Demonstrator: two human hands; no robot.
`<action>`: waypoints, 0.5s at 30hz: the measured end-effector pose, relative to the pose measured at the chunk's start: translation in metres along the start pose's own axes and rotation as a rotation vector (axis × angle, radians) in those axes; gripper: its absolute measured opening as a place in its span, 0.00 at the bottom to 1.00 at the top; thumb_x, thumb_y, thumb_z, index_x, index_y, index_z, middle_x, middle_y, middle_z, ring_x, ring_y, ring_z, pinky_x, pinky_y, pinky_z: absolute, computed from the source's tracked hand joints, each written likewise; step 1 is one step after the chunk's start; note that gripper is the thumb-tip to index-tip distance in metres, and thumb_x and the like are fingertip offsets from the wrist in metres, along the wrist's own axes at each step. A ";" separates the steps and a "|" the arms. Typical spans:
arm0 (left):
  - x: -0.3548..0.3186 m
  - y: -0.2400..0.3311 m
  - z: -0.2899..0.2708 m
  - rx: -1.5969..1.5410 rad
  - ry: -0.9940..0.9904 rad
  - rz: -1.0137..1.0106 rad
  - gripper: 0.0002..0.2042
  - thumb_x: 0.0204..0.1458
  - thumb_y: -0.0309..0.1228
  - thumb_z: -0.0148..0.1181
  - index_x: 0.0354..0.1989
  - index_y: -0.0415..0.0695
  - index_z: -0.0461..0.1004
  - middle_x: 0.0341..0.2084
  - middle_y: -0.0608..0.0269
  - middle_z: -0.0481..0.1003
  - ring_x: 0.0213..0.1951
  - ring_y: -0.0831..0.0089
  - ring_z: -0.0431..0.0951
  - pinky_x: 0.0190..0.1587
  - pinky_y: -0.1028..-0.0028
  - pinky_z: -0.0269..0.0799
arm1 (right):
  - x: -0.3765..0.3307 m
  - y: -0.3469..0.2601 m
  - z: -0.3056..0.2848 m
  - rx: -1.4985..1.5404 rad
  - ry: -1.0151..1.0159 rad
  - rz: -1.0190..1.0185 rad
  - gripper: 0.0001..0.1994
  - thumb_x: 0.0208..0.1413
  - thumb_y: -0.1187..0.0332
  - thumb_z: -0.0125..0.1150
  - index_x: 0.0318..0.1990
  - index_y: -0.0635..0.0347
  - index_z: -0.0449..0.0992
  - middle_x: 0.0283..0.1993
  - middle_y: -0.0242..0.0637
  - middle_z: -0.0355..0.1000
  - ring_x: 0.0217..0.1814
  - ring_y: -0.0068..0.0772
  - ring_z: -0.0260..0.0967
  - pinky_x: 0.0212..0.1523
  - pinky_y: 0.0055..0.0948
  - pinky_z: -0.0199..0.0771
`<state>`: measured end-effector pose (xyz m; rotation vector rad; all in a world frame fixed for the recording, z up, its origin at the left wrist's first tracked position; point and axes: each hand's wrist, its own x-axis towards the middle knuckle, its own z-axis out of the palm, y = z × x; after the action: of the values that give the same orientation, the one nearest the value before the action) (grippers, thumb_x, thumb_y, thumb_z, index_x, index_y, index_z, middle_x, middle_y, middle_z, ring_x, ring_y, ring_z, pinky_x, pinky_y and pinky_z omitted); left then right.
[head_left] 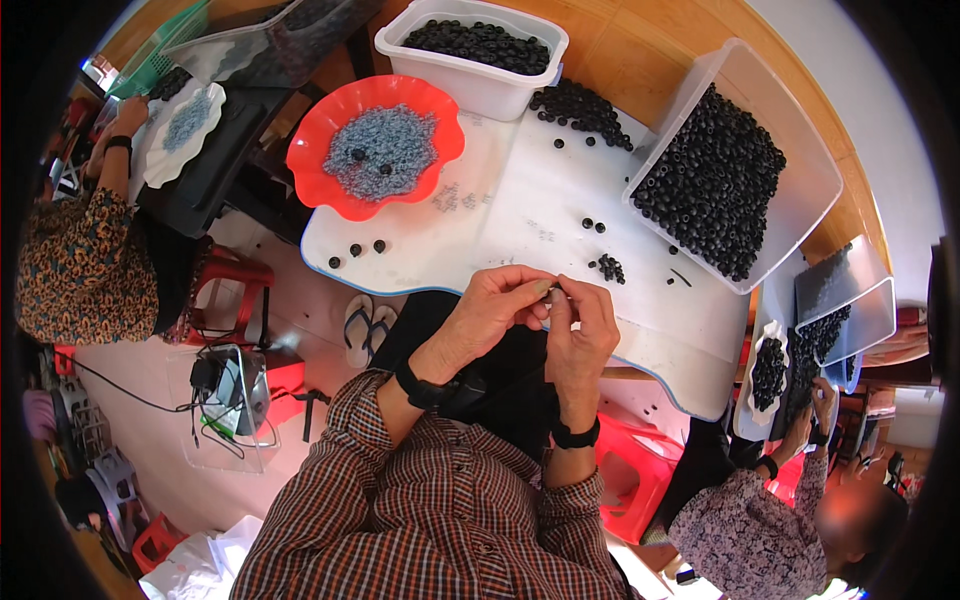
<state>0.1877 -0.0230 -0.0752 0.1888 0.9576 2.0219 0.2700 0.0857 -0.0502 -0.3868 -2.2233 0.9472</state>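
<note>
Pinching a tiny part [556, 292], both hands [540, 315] meet beside scattered black rings [608, 267]

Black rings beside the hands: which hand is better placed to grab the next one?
Right, probably. The right hand is nearer the small cluster of black rings on the white board. The left hand sits farther left, fingertips meeting the right's over a tiny part too small to identify.

To my left a red scalloped dish [318, 150] of small grey pieces, ahead of me a white tub [470, 85] of black rings, a pair of sandals [362, 328] by my knee, a red stool [636, 480] at my right
</note>
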 end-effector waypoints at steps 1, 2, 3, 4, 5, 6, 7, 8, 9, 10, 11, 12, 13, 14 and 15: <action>0.000 0.000 -0.001 0.000 0.002 0.001 0.11 0.61 0.27 0.54 0.49 0.35 0.75 0.33 0.63 0.77 0.30 0.80 0.76 0.35 0.80 0.76 | 0.001 -0.002 0.000 0.058 0.001 0.039 0.08 0.54 0.81 0.60 0.42 0.67 0.76 0.38 0.42 0.73 0.33 0.31 0.74 0.31 0.26 0.75; 0.000 0.000 -0.001 -0.028 -0.003 -0.008 0.11 0.61 0.27 0.54 0.48 0.35 0.75 0.34 0.63 0.77 0.30 0.80 0.76 0.35 0.80 0.76 | 0.001 -0.003 -0.001 0.115 0.002 0.079 0.08 0.54 0.81 0.60 0.42 0.67 0.76 0.37 0.40 0.73 0.33 0.27 0.74 0.31 0.24 0.75; 0.001 0.000 -0.001 -0.055 -0.010 -0.018 0.11 0.61 0.27 0.54 0.48 0.34 0.74 0.34 0.63 0.77 0.30 0.79 0.76 0.35 0.79 0.76 | -0.001 0.000 0.001 0.115 0.002 0.079 0.08 0.54 0.81 0.60 0.42 0.67 0.76 0.37 0.40 0.73 0.33 0.27 0.74 0.31 0.24 0.75; 0.001 0.001 0.001 -0.055 -0.010 -0.018 0.11 0.61 0.27 0.54 0.48 0.34 0.74 0.34 0.63 0.77 0.30 0.79 0.76 0.35 0.79 0.76 | -0.004 0.006 0.003 0.284 0.024 0.189 0.06 0.55 0.80 0.60 0.41 0.67 0.76 0.37 0.38 0.73 0.33 0.24 0.73 0.31 0.22 0.74; 0.000 0.002 0.002 -0.065 -0.011 -0.013 0.11 0.62 0.27 0.53 0.48 0.34 0.74 0.34 0.62 0.77 0.30 0.79 0.76 0.35 0.79 0.76 | -0.006 0.010 0.003 0.453 0.046 0.300 0.05 0.56 0.79 0.60 0.41 0.67 0.76 0.36 0.36 0.74 0.33 0.21 0.72 0.31 0.20 0.74; -0.001 0.003 0.003 -0.075 -0.007 -0.007 0.11 0.62 0.28 0.53 0.48 0.34 0.74 0.34 0.62 0.77 0.30 0.79 0.76 0.35 0.79 0.76 | -0.005 0.008 0.002 0.454 0.043 0.300 0.05 0.56 0.79 0.60 0.41 0.67 0.76 0.36 0.36 0.74 0.33 0.21 0.72 0.31 0.20 0.74; -0.001 0.003 0.002 -0.076 -0.004 -0.006 0.11 0.62 0.28 0.53 0.48 0.34 0.74 0.34 0.62 0.77 0.30 0.79 0.76 0.35 0.79 0.76 | -0.002 0.003 -0.002 0.517 0.023 0.378 0.06 0.57 0.78 0.60 0.41 0.67 0.77 0.36 0.35 0.74 0.33 0.20 0.72 0.33 0.20 0.73; -0.001 0.003 0.001 -0.085 -0.009 -0.005 0.11 0.62 0.28 0.53 0.48 0.34 0.74 0.34 0.62 0.77 0.30 0.79 0.76 0.34 0.79 0.76 | -0.001 0.000 -0.004 0.580 0.003 0.455 0.06 0.57 0.78 0.61 0.42 0.66 0.77 0.36 0.34 0.75 0.33 0.20 0.71 0.34 0.19 0.73; -0.001 0.003 0.002 -0.094 -0.018 -0.006 0.11 0.62 0.28 0.53 0.48 0.34 0.74 0.34 0.62 0.77 0.30 0.79 0.76 0.33 0.79 0.76 | 0.000 -0.001 -0.006 0.579 0.003 0.456 0.06 0.57 0.78 0.61 0.42 0.66 0.77 0.36 0.34 0.75 0.33 0.20 0.71 0.34 0.19 0.73; -0.002 0.004 0.002 -0.095 -0.018 -0.007 0.11 0.62 0.28 0.53 0.48 0.34 0.74 0.34 0.62 0.77 0.30 0.79 0.76 0.33 0.79 0.76 | 0.000 -0.001 -0.008 0.628 -0.001 0.493 0.06 0.57 0.78 0.61 0.42 0.66 0.77 0.36 0.33 0.75 0.33 0.20 0.71 0.36 0.19 0.73; -0.002 0.004 0.002 -0.110 -0.026 -0.005 0.11 0.62 0.28 0.54 0.47 0.35 0.75 0.33 0.63 0.77 0.30 0.80 0.76 0.33 0.81 0.76 | 0.000 0.000 -0.009 0.677 -0.005 0.531 0.07 0.57 0.78 0.61 0.43 0.66 0.77 0.36 0.33 0.75 0.34 0.20 0.71 0.38 0.18 0.72; -0.003 0.005 0.003 -0.124 -0.034 -0.004 0.10 0.61 0.28 0.55 0.47 0.35 0.75 0.31 0.64 0.77 0.30 0.81 0.76 0.32 0.82 0.76 | 0.000 0.001 -0.009 0.677 -0.006 0.531 0.07 0.57 0.78 0.61 0.43 0.66 0.77 0.36 0.33 0.75 0.34 0.20 0.71 0.38 0.18 0.72; -0.003 0.005 0.003 -0.125 -0.032 -0.003 0.10 0.61 0.28 0.55 0.47 0.35 0.75 0.31 0.64 0.77 0.30 0.81 0.76 0.32 0.82 0.76 | 0.000 0.003 -0.009 0.738 -0.002 0.533 0.08 0.56 0.79 0.61 0.43 0.66 0.78 0.37 0.33 0.75 0.36 0.20 0.71 0.40 0.18 0.72; -0.003 0.006 0.004 -0.125 -0.025 0.015 0.11 0.61 0.28 0.55 0.47 0.36 0.75 0.31 0.64 0.77 0.30 0.81 0.77 0.33 0.82 0.76 | 0.000 0.004 -0.008 0.798 0.002 0.534 0.08 0.56 0.79 0.61 0.43 0.66 0.78 0.38 0.33 0.75 0.37 0.20 0.71 0.42 0.19 0.71; -0.003 0.006 0.004 -0.125 -0.016 0.034 0.11 0.61 0.28 0.54 0.47 0.36 0.75 0.32 0.64 0.77 0.31 0.81 0.77 0.33 0.82 0.76 | 0.000 0.005 -0.008 0.799 -0.001 0.534 0.08 0.56 0.79 0.61 0.43 0.66 0.78 0.38 0.33 0.75 0.37 0.20 0.71 0.42 0.19 0.71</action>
<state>0.1874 -0.0247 -0.0678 0.1535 0.8199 2.1009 0.2758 0.0933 -0.0504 -0.5951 -1.5660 1.9957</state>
